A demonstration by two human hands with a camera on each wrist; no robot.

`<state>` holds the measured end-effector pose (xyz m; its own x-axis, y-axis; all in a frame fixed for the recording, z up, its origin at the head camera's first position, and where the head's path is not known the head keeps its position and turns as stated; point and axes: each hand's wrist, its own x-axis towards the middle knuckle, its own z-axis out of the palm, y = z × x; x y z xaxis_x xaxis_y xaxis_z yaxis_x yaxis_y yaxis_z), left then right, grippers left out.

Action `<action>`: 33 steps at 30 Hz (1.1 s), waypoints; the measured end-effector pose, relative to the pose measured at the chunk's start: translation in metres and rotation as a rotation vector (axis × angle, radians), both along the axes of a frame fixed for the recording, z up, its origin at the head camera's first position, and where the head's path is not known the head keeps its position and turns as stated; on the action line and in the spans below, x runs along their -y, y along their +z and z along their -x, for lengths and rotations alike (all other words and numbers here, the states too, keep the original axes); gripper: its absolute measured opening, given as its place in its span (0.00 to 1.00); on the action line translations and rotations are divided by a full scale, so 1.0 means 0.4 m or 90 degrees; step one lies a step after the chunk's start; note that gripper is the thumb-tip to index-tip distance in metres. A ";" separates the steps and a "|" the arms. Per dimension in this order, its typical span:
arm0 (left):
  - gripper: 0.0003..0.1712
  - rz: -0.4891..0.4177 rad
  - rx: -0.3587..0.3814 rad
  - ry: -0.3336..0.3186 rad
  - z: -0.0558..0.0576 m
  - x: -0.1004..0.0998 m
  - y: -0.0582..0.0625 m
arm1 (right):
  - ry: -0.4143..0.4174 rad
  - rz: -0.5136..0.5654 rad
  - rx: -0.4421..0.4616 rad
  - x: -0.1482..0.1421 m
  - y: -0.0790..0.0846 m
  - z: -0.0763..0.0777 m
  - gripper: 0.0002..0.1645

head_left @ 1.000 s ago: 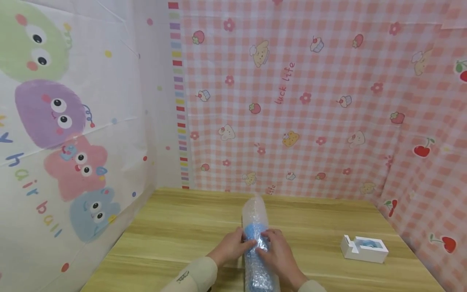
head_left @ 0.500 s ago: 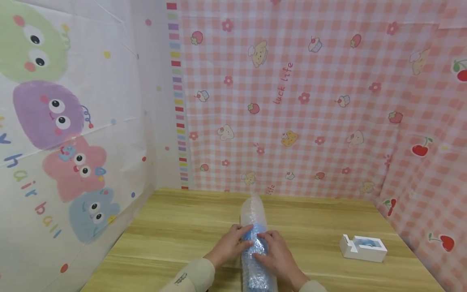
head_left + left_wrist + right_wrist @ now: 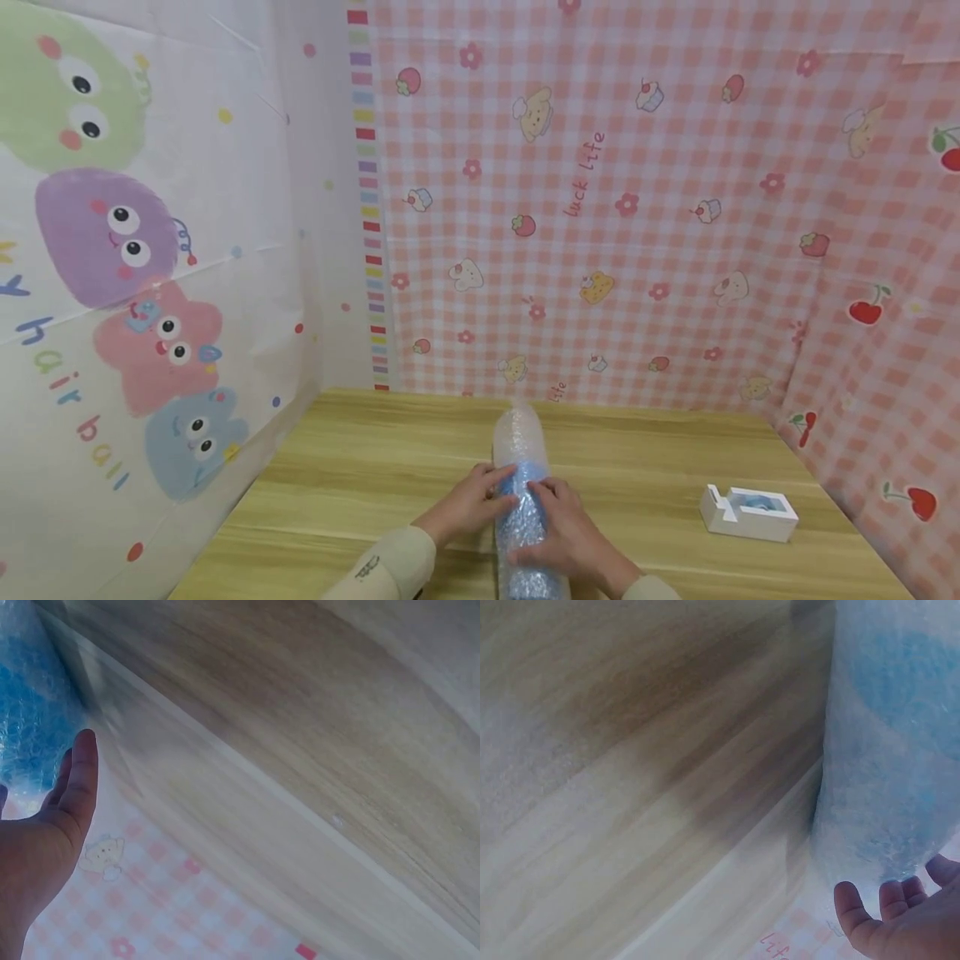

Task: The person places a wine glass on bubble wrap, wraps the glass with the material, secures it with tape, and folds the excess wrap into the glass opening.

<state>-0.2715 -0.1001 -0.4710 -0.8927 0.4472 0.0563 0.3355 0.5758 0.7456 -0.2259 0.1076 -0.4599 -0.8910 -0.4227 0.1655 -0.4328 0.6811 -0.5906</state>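
A long roll of bubble wrap (image 3: 522, 508) with something blue inside lies on the table in the head view, its clear far end pointing away from me. My left hand (image 3: 467, 502) touches its left side, thumb and fingers extended on the wrap. On the right side rests my right hand (image 3: 566, 533), its thumb spread low across the wrap and its fingertips higher up. The left wrist view shows straight fingers of the left hand (image 3: 56, 817) by the blue bubble wrap (image 3: 30, 712). In the right wrist view, slightly bent fingers of the right hand (image 3: 904, 919) touch the wrap (image 3: 892, 772).
A white tape dispenser (image 3: 750, 512) with a blue roll of tape stands at the right of the wooden table (image 3: 360, 467). A pink checked cloth (image 3: 465, 242) hangs behind, and a white cartoon-printed sheet (image 3: 255, 350) hangs at the left.
My right thumb has slid down along the wrap, towards me, and spread from the fingers. The left fingers have straightened a little on the wrap. The roll has barely moved.
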 end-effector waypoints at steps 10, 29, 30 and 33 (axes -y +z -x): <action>0.35 0.021 0.016 0.009 0.017 0.000 0.014 | 0.022 -0.008 0.052 -0.002 0.013 -0.009 0.69; 0.36 0.026 0.037 0.013 0.023 -0.021 0.038 | 0.099 -0.019 0.088 -0.046 0.021 -0.019 0.72; 0.36 0.025 0.035 0.012 0.021 -0.022 0.038 | 0.106 -0.017 0.088 -0.052 0.022 -0.020 0.70; 0.36 0.023 0.019 0.008 0.018 -0.023 0.040 | 0.104 0.022 0.100 -0.067 0.025 -0.021 0.59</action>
<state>-0.2788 -0.0911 -0.4551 -0.8992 0.4374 0.0130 0.3056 0.6065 0.7340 -0.2174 0.1345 -0.4499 -0.8271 -0.5601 0.0472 -0.4365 0.5872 -0.6816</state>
